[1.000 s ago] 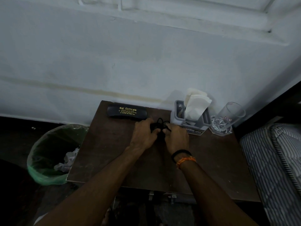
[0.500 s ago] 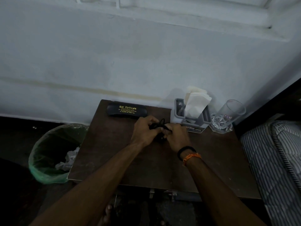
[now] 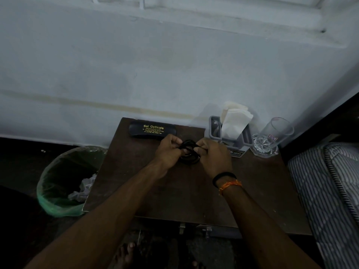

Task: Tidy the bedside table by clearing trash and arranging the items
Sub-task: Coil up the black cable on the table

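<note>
On the dark wooden bedside table (image 3: 186, 193) both my hands hold a coiled black cable (image 3: 190, 152) just above the tabletop. My left hand (image 3: 168, 150) grips its left side and my right hand (image 3: 213, 158) pinches its right side. Behind my left hand a black spectacle case (image 3: 149, 130) with gold lettering lies along the back edge. A grey holder (image 3: 232, 135) with white tissues (image 3: 234, 121) stands at the back right, and a clear glass tumbler (image 3: 271, 138) lies tilted beside it.
A bin with a green liner (image 3: 64, 181) stands on the floor left of the table, with crumpled paper inside. A striped mattress (image 3: 330, 191) borders the table on the right. The white wall is directly behind the table. My bare foot (image 3: 126, 255) shows below.
The cable has been gathered from a loose tangle into neat loops between my hands. Both hands stayed at the table's middle back, shifting only slightly.
</note>
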`<state>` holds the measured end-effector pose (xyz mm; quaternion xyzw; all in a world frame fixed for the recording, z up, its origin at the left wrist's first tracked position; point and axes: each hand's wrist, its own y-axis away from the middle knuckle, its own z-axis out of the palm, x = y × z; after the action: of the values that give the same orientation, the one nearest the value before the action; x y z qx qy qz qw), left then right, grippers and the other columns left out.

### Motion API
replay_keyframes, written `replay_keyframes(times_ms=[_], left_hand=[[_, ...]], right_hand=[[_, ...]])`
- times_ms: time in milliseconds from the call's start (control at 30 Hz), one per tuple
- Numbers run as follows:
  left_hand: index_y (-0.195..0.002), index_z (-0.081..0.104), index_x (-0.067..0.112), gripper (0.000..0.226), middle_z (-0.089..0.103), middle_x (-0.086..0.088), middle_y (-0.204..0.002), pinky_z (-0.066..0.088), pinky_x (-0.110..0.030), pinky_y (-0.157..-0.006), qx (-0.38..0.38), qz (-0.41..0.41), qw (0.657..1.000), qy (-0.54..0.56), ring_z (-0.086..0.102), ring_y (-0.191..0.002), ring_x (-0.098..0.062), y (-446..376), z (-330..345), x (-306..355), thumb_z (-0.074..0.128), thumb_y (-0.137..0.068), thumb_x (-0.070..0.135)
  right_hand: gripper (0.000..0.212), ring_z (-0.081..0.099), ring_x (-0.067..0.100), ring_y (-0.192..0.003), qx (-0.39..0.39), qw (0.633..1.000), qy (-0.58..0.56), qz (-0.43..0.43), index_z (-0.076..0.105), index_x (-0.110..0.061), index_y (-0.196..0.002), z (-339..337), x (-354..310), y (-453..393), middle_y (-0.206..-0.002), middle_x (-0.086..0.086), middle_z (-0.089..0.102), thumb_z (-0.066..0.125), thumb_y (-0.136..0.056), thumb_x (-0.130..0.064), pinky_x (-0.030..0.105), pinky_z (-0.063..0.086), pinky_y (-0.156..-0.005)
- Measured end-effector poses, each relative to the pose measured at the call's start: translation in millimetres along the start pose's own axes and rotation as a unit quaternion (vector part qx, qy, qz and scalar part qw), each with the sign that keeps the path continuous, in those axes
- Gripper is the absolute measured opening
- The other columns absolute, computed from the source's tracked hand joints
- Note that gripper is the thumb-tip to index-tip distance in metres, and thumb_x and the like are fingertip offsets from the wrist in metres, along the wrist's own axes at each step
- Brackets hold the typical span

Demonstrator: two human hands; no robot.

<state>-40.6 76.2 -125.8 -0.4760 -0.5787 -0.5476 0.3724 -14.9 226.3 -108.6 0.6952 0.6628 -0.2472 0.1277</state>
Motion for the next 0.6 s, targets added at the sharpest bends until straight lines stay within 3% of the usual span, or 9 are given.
replay_keyframes(times_ms=[167,367,500,600], left_hand=[[-0.108,0.058,0.012,0.031,0.071,-0.012,-0.107,0.056,-0.032,-0.076,-0.071,-0.018,0.996,0.053,0.069,-0.1,-0.023,-1.9,-8.6,2.1,0.066,-0.084,-0.006],[-0.112,0.068,0.009,0.033,0.073,-0.009,-0.108,0.055,-0.036,-0.091,-0.142,0.014,0.989,0.041,0.068,-0.104,-0.021,0.2,-15.9,3.6,0.056,-0.089,-0.011],[-0.113,0.068,0.003,0.028,0.073,-0.01,-0.098,0.054,-0.027,-0.081,-0.138,0.013,0.99,0.03,0.067,-0.084,-0.014,1.3,-18.7,2.2,0.053,-0.092,-0.008],[-0.115,0.068,0.004,0.03,0.072,-0.014,-0.099,0.056,-0.031,-0.083,-0.109,0.015,0.993,0.041,0.066,-0.085,-0.017,-0.6,-19.1,1.3,0.052,-0.093,-0.008]], right_hand=[[0.003,0.064,0.015,-0.079,0.032,0.999,0.02,-0.005,0.065,-0.021,-0.088,4.5,0.8,-1.2,-0.083,-0.002,0.07,0.067,-0.089,-0.023,0.025,0.046,-0.064],[0.018,0.068,0.014,-0.091,0.02,0.999,-0.022,-0.016,0.071,-0.019,-0.106,0.7,1.6,-4.0,-0.099,-0.001,0.074,0.068,-0.089,-0.019,0.021,0.047,-0.075],[0.023,0.068,0.017,-0.102,-0.016,0.999,-0.019,-0.033,0.073,-0.014,-0.113,-0.5,-0.5,-3.0,-0.11,0.004,0.074,0.065,-0.091,-0.015,0.027,0.051,-0.094],[0.029,0.067,0.017,-0.106,-0.032,0.998,-0.034,-0.044,0.068,-0.013,-0.122,-1.3,-5.4,-2.1,-0.117,0.005,0.072,0.058,-0.096,-0.022,0.029,0.052,-0.096]])
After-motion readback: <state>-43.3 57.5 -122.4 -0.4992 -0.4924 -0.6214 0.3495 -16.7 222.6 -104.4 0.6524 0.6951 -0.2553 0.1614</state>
